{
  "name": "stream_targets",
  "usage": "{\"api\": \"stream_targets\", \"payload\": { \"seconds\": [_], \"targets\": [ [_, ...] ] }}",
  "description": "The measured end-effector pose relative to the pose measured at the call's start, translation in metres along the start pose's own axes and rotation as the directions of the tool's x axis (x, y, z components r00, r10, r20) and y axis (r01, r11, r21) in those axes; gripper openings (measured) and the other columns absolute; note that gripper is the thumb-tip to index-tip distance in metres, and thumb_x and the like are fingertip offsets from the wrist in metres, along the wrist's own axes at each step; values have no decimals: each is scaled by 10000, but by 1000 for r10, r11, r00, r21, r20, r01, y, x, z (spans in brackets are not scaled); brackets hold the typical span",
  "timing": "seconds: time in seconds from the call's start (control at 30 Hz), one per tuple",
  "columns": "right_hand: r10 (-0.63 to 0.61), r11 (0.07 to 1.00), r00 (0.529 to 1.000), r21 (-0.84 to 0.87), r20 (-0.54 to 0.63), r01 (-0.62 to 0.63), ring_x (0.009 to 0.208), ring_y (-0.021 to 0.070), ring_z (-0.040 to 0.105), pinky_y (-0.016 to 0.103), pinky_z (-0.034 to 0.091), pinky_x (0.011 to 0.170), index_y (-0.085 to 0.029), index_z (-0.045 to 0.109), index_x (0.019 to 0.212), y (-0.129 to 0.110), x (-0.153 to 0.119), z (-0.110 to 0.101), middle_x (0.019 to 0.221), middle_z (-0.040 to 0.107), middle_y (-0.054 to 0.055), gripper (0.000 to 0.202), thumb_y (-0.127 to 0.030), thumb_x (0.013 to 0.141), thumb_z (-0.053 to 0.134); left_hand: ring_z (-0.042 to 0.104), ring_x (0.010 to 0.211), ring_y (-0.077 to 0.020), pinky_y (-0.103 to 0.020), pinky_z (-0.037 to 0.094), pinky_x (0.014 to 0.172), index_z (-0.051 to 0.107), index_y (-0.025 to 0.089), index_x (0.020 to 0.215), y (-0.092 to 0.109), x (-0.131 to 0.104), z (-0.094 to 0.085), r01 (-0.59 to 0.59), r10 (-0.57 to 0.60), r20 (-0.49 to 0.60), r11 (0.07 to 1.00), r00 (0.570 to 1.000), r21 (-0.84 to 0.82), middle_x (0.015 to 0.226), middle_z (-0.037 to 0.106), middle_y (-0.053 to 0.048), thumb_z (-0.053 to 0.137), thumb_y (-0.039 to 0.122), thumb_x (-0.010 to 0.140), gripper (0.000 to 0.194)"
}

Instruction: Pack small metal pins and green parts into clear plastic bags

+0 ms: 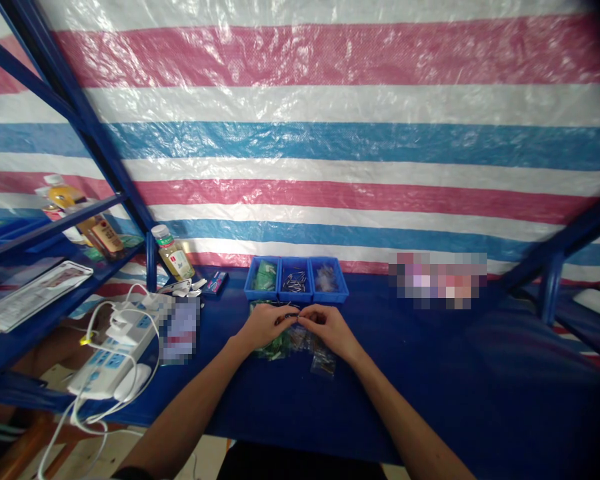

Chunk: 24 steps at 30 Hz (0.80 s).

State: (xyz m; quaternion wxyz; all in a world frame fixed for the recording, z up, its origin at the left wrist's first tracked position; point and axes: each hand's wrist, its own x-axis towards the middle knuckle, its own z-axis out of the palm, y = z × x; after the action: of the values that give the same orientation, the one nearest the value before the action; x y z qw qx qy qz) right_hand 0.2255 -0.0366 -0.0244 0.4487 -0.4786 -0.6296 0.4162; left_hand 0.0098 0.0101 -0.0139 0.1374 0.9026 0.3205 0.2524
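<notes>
While a red, white and blue striped plastic sheet (330, 57) is filling the background, a dark blue tabletop (430, 393) is stretching out before it, and a blue metal frame (107, 163) is slanting up on the left side. A white power strip (141, 337) is lying near the table's left edge, with white cables (99, 347) looping over and around it. Three blue bins are standing side by side toward the back: the left bin (260, 295) is holding green packets, the middle bin (296, 297) dark slender pieces, and the right bin (331, 298) clear plastic bags. Just in front of them, the left hand (263, 325) and the right hand (331, 327) are meeting, fingertips nearly touching. A bottle with a white cap (174, 255) is standing by the frame's post. Beneath the left hand, green plastic packets (276, 348) are lying on the table; clear plastic packets (323, 364) are lying beside them, under and in front of the right hand. Smallest of all, a dark slender piece (291, 315) is sitting between the hands, in front of the middle bin; thumb and fingers of both hands are pinching it, though its far details are staying too small to tell.
</notes>
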Motion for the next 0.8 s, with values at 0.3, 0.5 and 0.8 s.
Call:
{"api": "stream_targets", "payload": {
  "seconds": [0.3, 0.5, 0.8],
  "targets": [
    [-22, 1000, 1000, -4, 17, 22, 693, 181, 627, 270, 472, 624, -166, 769, 945, 3, 0, 1, 792, 732, 41, 295, -434, 882, 662, 693, 662, -134, -208, 467, 654, 779, 204, 1001, 1, -1, 0, -69, 67, -63, 997, 996, -33, 761, 760, -22, 594, 378, 990, 254],
    [-229, 947, 973, -242, -39, 213, 664, 161, 602, 271, 454, 621, -213, 750, 947, -6, -5, 2, 801, 709, 15, 156, -306, 927, 627, 682, 654, -132, -214, 479, 653, 769, 195, 1033, 1, -1, 2, -71, 67, -80, 996, 995, -50, 783, 759, -29, 591, 340, 991, 233],
    [-365, 875, 931, -350, -19, 335, 730, 172, 611, 281, 482, 679, -221, 707, 961, -9, -7, 2, 895, 693, 34, 105, -201, 952, 604, 596, 580, -108, -217, 454, 614, 767, 181, 998, 4, -1, 1, -86, 77, -132, 994, 988, -67, 726, 711, -23, 602, 299, 975, 204]
  ]
}}
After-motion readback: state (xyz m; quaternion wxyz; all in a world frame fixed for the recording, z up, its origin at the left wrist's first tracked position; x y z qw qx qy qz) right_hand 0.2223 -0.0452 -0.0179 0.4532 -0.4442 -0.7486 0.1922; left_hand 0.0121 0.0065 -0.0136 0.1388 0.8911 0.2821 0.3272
